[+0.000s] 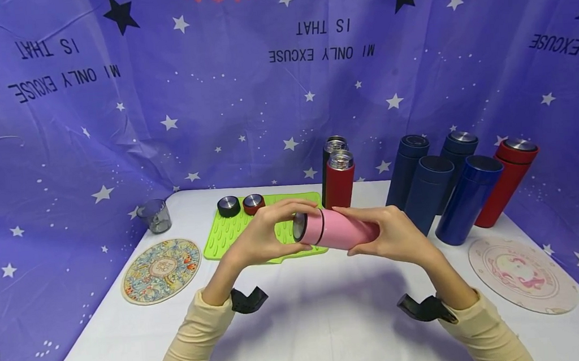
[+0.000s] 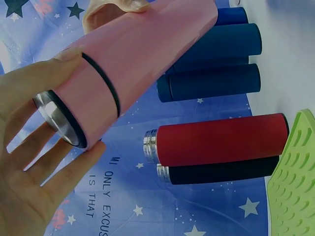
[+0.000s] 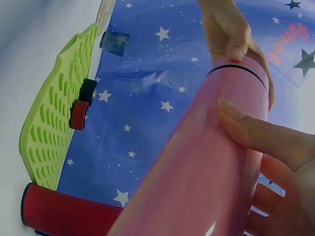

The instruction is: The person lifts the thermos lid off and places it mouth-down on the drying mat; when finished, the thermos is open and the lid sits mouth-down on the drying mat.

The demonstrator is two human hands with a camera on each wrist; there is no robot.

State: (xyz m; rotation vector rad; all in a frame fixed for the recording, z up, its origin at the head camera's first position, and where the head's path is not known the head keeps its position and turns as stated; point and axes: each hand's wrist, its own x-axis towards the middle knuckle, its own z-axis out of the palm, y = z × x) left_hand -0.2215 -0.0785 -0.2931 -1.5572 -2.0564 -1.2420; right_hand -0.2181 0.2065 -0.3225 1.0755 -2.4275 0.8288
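Note:
A pink thermos [image 1: 341, 230] is held tilted nearly sideways above the table, its lid end toward the left. My left hand [image 1: 265, 233] grips the pink lid [image 2: 81, 98], thumb on one side and fingers on the other; a black ring marks the seam below it. Round the body, near the base, my right hand [image 1: 393, 232] holds the thermos, with its thumb [image 3: 251, 128] lying along the side. Behind the thermos stand a lidless red thermos [image 1: 340, 185] and a lidless black thermos [image 1: 325, 166], bare steel necks showing.
A green drying mat [image 1: 222, 239] carries a black lid [image 1: 228, 207] and a red lid [image 1: 253, 204]. Several capped blue thermoses [image 1: 425, 192] and a capped red thermos [image 1: 506, 180] stand at right. A glass [image 1: 155, 216], a patterned round mat [image 1: 161, 271] and a pink round mat [image 1: 524, 275] lie around.

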